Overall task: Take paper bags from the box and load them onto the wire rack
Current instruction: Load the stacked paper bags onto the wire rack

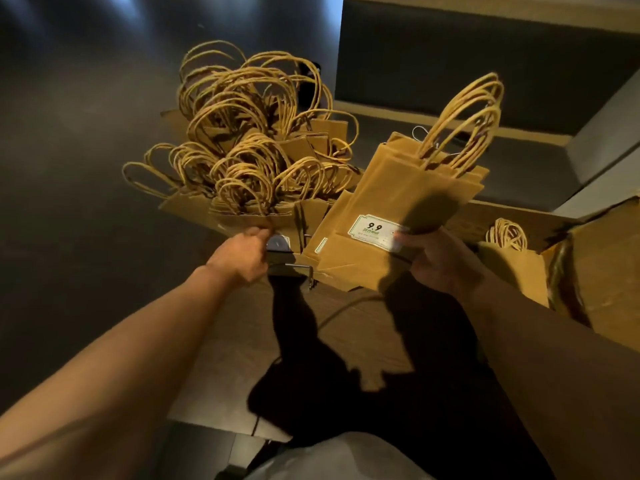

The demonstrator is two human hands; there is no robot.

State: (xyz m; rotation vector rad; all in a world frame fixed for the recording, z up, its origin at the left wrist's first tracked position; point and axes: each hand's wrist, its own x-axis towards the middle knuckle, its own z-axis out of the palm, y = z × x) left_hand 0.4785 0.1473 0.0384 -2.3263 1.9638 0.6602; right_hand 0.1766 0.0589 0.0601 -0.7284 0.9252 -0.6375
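A person's right hand (434, 258) grips a light, floppy stack of paper bags (398, 216) by its base, while the left hand (242, 254) pinches racked bags (249, 174).

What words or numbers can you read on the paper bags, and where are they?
"9.9" is printed on the white label on the front bag of the bundle of paper bags that the right hand holds.
The smaller print under that number is too blurred to read.
A second label on the bag just behind is seen edge-on and cannot be read.
A label by the left hand is blurred, unreadable.
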